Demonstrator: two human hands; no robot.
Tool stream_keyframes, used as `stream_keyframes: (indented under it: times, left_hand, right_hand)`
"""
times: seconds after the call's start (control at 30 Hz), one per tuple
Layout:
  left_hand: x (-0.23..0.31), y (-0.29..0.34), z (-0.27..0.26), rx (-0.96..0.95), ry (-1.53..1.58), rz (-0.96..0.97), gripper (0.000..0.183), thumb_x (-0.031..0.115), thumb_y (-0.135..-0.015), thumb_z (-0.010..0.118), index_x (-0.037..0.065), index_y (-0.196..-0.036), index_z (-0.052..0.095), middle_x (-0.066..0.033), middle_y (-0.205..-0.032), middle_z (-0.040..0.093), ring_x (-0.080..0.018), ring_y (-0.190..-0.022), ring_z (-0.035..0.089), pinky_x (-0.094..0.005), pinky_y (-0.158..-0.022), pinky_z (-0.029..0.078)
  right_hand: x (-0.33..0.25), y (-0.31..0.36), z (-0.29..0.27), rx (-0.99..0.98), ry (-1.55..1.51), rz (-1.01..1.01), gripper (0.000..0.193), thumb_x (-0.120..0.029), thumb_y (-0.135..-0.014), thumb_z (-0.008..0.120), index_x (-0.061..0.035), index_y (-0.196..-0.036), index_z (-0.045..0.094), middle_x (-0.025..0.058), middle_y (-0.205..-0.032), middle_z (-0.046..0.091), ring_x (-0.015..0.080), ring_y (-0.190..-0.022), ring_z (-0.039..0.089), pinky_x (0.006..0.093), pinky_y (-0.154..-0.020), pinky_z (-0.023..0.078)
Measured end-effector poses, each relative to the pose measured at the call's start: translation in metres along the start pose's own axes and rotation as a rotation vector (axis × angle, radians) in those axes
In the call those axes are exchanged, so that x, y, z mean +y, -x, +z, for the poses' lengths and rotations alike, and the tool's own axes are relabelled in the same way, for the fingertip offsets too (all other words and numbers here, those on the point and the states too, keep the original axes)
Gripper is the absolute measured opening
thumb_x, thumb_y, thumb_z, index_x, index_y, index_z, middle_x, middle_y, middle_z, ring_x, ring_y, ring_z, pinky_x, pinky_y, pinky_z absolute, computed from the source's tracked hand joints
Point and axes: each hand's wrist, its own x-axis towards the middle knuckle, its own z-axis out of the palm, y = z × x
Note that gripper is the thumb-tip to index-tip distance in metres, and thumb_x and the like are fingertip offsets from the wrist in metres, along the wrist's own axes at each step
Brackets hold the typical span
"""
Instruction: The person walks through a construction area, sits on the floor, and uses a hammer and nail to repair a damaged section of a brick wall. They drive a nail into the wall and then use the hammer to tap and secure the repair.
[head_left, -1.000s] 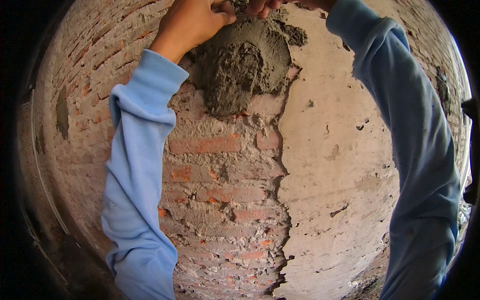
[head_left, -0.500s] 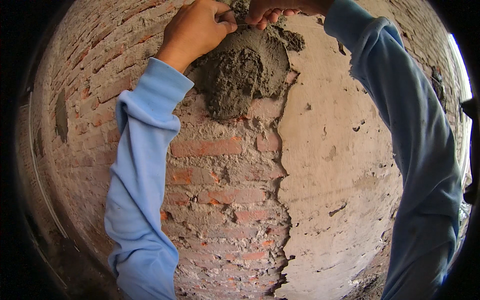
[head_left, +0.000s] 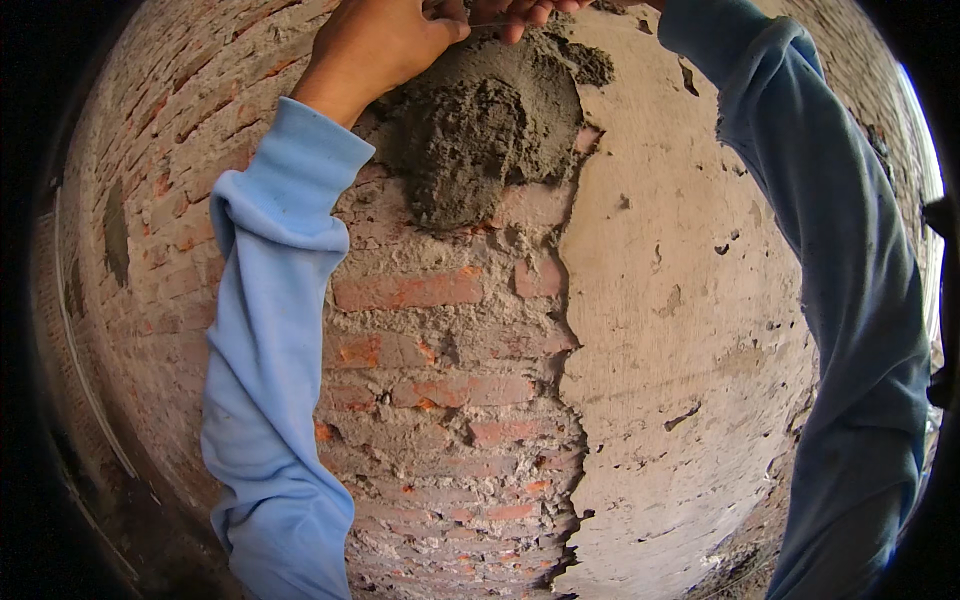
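Note:
Both my hands are raised at the top edge, in front of a brick wall. A thin pale string stretches across the short gap between them. My left hand is closed, pinching the string between thumb and fingers. Just right of it, my right hand has its fingers curled at the string; the picture's edge cuts off much of that hand. Directly below the hands, a thick lump of wet grey mortar clings to the bricks, rough and uneven.
Right of the bare bricks, a flat coat of old plaster covers the wall, with a ragged broken edge and small pits. A pale pipe or strip runs along the far left. Light comes in at the right rim.
Both hands have shifted slightly upward in the picture, so more of them is cut off. The left hand has also moved a little left. The string stays between them.

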Motion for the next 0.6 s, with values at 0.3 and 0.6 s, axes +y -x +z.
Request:
stream_keyframes:
  times: [0.3,0.6]
  left_hand:
    - [0.000,-0.003,0.003,0.028,-0.027,0.054,0.016,0.017,-0.076,0.075,0.003,-0.085,0.073,-0.0178,-0.077,0.070,-0.0281,-0.074,0.070,-0.0379,-0.066,0.052]
    - [0.002,-0.003,0.005,0.019,-0.057,0.030,0.015,0.017,-0.077,0.075,0.006,-0.086,0.074,-0.0169,-0.080,0.071,-0.0287,-0.077,0.071,-0.0384,-0.069,0.053]
  right_hand:
    - [0.007,-0.004,0.004,0.001,-0.138,-0.015,0.017,-0.021,-0.087,0.065,-0.0081,-0.091,0.075,0.0026,-0.083,0.074,0.0061,-0.062,0.057,0.0245,-0.048,0.036]
    - [0.011,-0.011,0.007,0.028,-0.200,0.002,0.015,-0.018,-0.085,0.064,-0.0070,-0.087,0.075,0.0024,-0.077,0.071,0.0089,-0.059,0.053,0.0258,-0.051,0.038]
